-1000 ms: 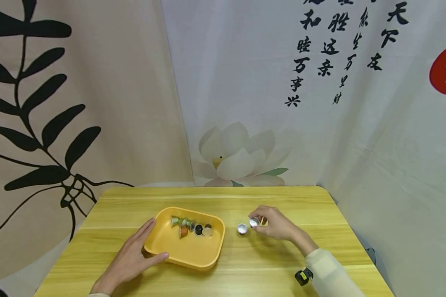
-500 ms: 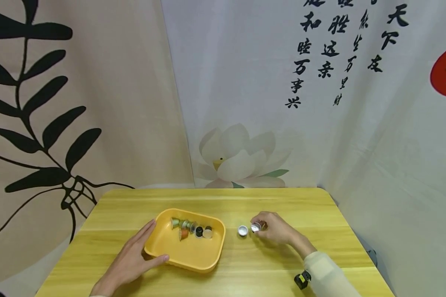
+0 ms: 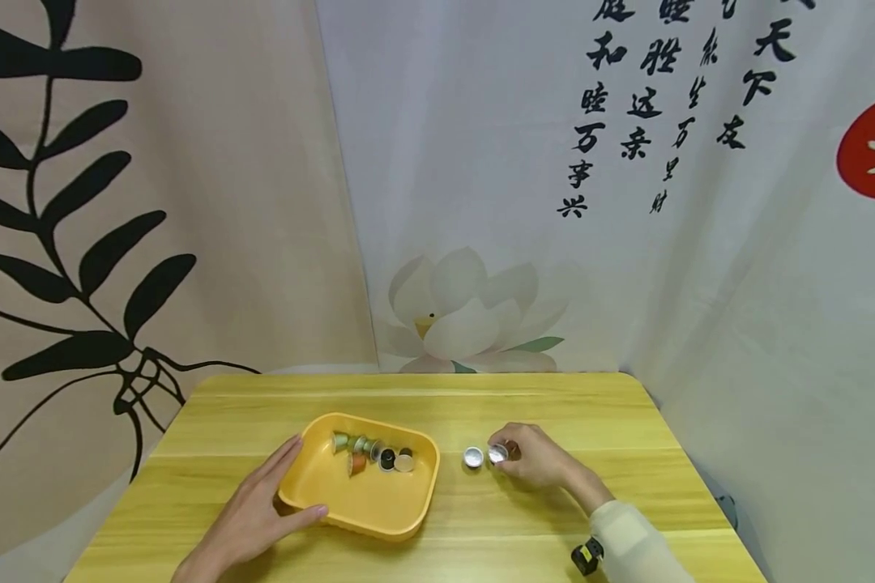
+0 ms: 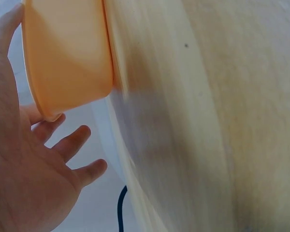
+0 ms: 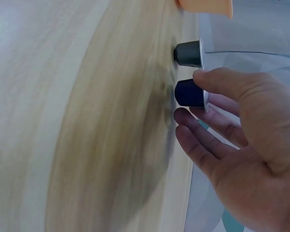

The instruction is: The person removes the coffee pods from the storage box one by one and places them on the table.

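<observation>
In the head view, my right hand (image 3: 535, 460) holds a foil-topped capsule (image 3: 498, 453) by its rim, lid up. The right wrist view shows its dark blue body (image 5: 188, 93) at the tabletop, with my thumb and a finger at the lid's edge. Just beside it, a small gap apart, stands a dark grey capsule (image 5: 188, 53), silver lid up (image 3: 473, 457). My left hand (image 3: 244, 514) is spread against the left side of the yellow tray (image 3: 357, 506), thumb on the near rim and fingers at the far left corner; the left wrist view shows its other fingers loose below the tray wall (image 4: 72, 53).
Inside the tray, toward its far side, lie several capsules: green ones (image 3: 341, 441), an orange one (image 3: 356, 463), black ones (image 3: 387, 460) and a pale lid (image 3: 404, 461). The wooden table (image 3: 539, 397) ends at a printed curtain (image 3: 467, 162) behind.
The capsule in my right hand has gone from tilted to level and sits slightly nearer the standing one. My left hand and the tray keep their places relative to each other; the head view has shifted slightly.
</observation>
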`<state>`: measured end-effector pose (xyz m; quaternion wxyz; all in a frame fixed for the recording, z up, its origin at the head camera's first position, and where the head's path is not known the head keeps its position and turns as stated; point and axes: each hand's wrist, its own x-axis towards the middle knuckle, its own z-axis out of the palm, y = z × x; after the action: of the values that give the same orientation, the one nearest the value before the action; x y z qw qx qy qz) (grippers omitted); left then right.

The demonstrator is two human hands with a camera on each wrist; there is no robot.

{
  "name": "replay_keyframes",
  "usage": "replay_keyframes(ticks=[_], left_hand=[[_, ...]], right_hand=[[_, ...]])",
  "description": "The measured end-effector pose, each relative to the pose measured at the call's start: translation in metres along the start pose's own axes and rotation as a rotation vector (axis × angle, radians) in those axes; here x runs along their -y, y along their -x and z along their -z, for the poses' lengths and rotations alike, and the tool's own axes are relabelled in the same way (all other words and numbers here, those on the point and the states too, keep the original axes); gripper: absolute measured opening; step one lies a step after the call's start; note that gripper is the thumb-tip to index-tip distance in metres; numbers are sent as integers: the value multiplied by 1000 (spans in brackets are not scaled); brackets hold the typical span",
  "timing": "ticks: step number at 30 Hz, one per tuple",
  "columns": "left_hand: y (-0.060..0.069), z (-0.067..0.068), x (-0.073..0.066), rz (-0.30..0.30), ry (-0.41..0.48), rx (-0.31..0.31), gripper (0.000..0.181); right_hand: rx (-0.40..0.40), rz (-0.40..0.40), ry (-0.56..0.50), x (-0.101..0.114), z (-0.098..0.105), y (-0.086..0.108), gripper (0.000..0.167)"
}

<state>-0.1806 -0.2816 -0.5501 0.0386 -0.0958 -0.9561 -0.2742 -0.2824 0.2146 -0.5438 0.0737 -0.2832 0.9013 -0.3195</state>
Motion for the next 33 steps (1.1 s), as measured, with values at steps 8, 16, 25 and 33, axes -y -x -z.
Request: replay_keyframes(ticks=[8,16,25,33], left_hand=[[1,1,-2,-2,6,0,120],[0,1,0,-8,2,2,120],[1,1,0,-3,3,2,120],[1,1,-1,-6,10,5,120]], right_hand=[[8,6,-6,-2,-1,1,31],[7,-8,-12,-2,-3,2,32],[12,-2,-30,-3,-3,1,33],[10,-30,-43,-3,-4,1,32]])
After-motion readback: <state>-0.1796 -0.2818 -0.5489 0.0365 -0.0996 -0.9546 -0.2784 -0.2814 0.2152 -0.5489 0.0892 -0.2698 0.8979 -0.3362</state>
